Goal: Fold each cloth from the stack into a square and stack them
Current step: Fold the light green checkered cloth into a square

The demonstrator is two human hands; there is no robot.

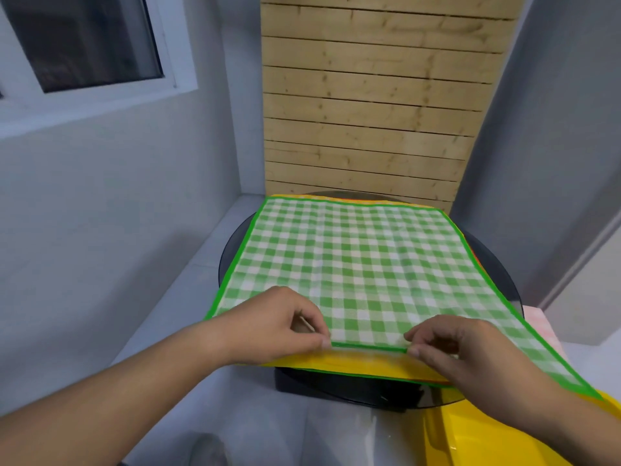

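Observation:
A green-and-white checked cloth (363, 260) with a green border lies spread flat on top of a stack of cloths on a round dark table (504, 287). Under it a yellow cloth (349, 363) shows along the near edge, and an orange one peeks out at the right. My left hand (282, 326) pinches the green cloth's near edge left of centre. My right hand (460, 348) pinches the same edge a little to the right. The edge between my hands is lifted slightly off the yellow cloth.
A wooden slatted panel (376, 105) stands behind the table. Grey walls close in on both sides, with a window (84, 42) at the upper left. A yellow plastic object (497, 438) sits at the lower right, and a pink checked cloth (541, 327) lies at the right.

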